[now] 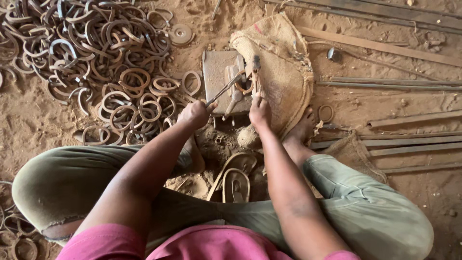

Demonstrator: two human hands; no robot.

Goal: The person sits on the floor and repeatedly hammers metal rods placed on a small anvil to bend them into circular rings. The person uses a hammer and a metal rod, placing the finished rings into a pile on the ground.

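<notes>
here i see my left hand [195, 114] with fingers wrapped around tongs [224, 90], pinching a ring [246, 86] on the metal block [219, 77]; right hand [260, 111] fingers clenched on a hammer [255, 72].

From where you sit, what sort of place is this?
Probably a simple open-air metal workshop or smithy. A big heap of bent metal rings lies on the sandy ground, long metal bars lie alongside, and a metal block serves as an anvil.
</notes>
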